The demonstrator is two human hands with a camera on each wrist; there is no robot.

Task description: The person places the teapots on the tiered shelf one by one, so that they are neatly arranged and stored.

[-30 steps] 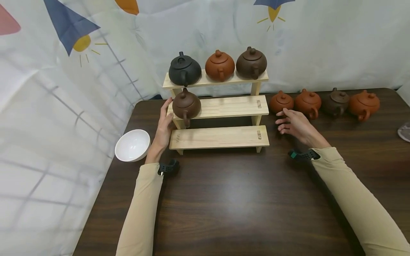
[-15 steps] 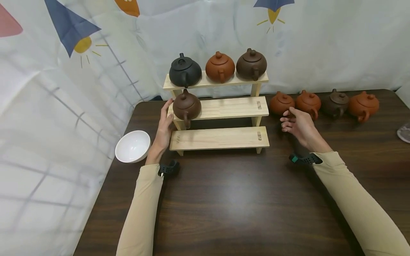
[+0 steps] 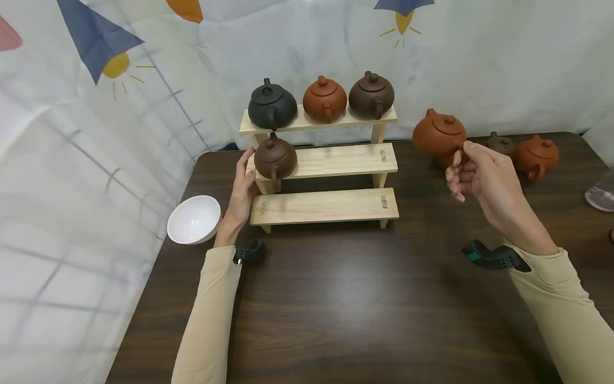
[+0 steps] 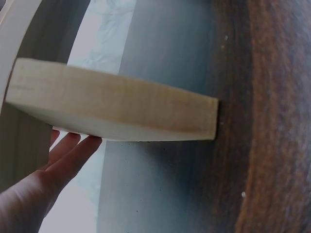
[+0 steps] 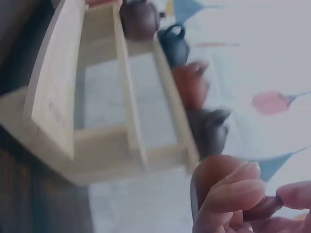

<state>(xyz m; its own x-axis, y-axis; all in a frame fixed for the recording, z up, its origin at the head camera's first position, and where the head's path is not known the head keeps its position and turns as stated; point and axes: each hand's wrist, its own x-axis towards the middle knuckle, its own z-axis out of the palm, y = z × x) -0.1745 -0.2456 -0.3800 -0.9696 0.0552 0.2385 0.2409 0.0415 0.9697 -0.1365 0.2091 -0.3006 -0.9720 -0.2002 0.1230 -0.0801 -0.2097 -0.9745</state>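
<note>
My right hand (image 3: 489,176) pinches the handle of a reddish-orange clay teapot (image 3: 438,133), held up off the table right of the stand. In the right wrist view the teapot (image 5: 214,174) is partly covered by the fingers. My left hand (image 3: 240,194) touches the left end of the wooden tiered stand (image 3: 345,160), beside a brown teapot (image 3: 275,157) on the middle tier. Straight fingers (image 4: 73,153) lie against the stand's end in the left wrist view. Black (image 3: 272,106), orange (image 3: 324,101) and dark brown (image 3: 371,96) teapots line the top tier.
On the table's right are a dark teapot (image 3: 500,143), partly behind the right hand, and an orange teapot (image 3: 536,157). A white bowl (image 3: 194,220) sits left of the left forearm. Clear glassware (image 3: 600,194) stands at the right edge. A printed curtain (image 3: 297,42) hangs behind.
My right hand has taken an orange teapot by its handle and raised it from the table row, with the hand shifting right. The left hand keeps its place at the stand.
</note>
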